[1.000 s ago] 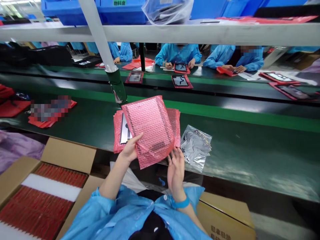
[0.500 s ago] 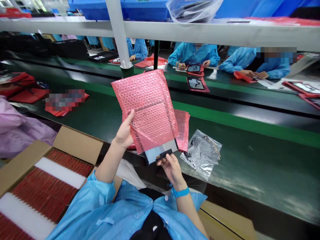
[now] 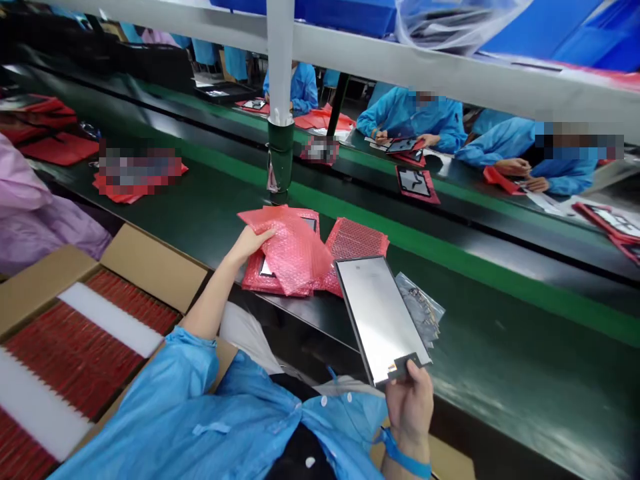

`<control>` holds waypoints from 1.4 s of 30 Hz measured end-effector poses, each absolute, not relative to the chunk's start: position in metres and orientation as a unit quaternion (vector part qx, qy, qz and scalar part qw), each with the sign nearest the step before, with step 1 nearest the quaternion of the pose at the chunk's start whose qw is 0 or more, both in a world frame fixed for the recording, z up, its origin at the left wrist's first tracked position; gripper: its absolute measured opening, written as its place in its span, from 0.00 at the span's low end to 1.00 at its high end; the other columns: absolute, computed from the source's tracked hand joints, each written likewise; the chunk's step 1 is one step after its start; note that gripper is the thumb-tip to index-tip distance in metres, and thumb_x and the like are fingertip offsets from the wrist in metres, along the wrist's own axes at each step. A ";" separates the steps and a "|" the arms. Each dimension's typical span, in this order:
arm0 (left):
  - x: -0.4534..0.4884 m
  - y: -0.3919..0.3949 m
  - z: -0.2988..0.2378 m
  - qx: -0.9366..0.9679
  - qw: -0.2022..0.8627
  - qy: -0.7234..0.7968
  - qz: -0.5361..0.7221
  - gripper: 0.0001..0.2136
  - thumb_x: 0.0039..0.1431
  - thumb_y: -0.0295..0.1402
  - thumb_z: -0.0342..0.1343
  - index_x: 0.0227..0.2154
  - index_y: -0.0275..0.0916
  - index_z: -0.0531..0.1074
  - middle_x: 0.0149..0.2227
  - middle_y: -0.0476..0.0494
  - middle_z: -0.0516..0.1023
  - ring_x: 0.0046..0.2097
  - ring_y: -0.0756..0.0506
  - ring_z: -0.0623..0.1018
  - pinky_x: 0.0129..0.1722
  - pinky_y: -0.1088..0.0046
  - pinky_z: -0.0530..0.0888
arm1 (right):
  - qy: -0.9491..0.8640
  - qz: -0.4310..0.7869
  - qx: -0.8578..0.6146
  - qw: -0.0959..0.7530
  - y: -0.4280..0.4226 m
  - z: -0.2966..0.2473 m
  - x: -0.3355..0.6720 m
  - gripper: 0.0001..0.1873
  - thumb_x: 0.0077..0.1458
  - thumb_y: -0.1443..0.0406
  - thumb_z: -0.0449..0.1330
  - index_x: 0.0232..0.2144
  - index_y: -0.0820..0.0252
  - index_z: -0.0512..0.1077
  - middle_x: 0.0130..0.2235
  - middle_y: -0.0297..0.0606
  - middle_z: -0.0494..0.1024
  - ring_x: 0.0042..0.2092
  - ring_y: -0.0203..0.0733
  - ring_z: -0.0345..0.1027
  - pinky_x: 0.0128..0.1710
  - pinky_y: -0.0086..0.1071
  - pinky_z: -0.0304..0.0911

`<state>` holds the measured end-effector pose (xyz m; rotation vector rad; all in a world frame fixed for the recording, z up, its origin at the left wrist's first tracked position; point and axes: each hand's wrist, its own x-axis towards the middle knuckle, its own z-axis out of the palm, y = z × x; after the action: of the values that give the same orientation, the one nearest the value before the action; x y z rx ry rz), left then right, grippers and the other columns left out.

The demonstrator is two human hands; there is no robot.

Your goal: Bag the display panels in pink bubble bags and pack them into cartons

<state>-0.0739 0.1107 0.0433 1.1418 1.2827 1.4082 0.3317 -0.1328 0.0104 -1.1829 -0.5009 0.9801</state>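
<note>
My left hand grips the edge of a pink bubble-wrap bag, which hangs limp above a stack of similar bags. Between thumb and fingers, my right hand holds a flat display panel by its lower end. The panel's silvery back faces me, tilted, with a black strip and a small gold connector at the bottom. Behind the panel, another pink bubble-wrap bag lies on the green-topped bench. A clear plastic bag of flat grey parts is partly hidden by the panel.
An open cardboard box with red-edged pieces and white foam strips stands at lower left. A grey post rises behind the stack. Across the bench, co-workers in blue handle panels. A person's lilac sleeve shows at left.
The panel has come out of the bubble-wrap bag and moved right in my right hand. My left hand has lowered the collapsed bag over the stack. The view has shifted slightly.
</note>
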 end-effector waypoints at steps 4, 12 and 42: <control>-0.087 0.118 0.046 0.543 0.180 0.657 0.492 0.45 0.48 0.42 0.79 0.67 0.31 0.71 0.73 0.20 0.68 0.76 0.20 0.64 0.75 0.38 0.61 | -0.203 0.480 -0.499 0.692 -0.113 0.019 0.298 0.24 0.44 0.55 0.80 0.22 0.54 0.68 0.24 0.27 0.77 0.24 0.34 0.72 0.22 0.25 0.70; -0.056 0.070 0.018 0.724 0.137 0.605 0.301 0.27 0.73 0.47 0.57 0.69 0.44 0.73 0.77 0.30 0.64 0.78 0.23 0.61 0.75 0.23 0.43 | -0.265 0.605 -0.406 0.632 -0.038 0.037 0.202 0.25 0.47 0.50 0.82 0.35 0.57 0.78 0.35 0.35 0.87 0.32 0.41 0.82 0.32 0.33 0.81; -0.070 0.013 -0.008 0.732 0.170 0.493 0.438 0.12 0.74 0.45 0.61 0.48 0.48 0.85 0.59 0.41 0.83 0.66 0.34 0.75 0.74 0.45 0.63 | -0.645 0.056 -0.696 0.309 -0.123 -0.020 0.395 0.27 0.68 0.49 0.64 0.62 0.56 0.78 0.63 0.54 0.80 0.63 0.63 0.74 0.65 0.58 0.69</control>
<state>-0.0697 0.0134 -0.0082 2.0815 1.3997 1.2461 0.3950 -0.1233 -0.0197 -1.8404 -1.7050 0.1477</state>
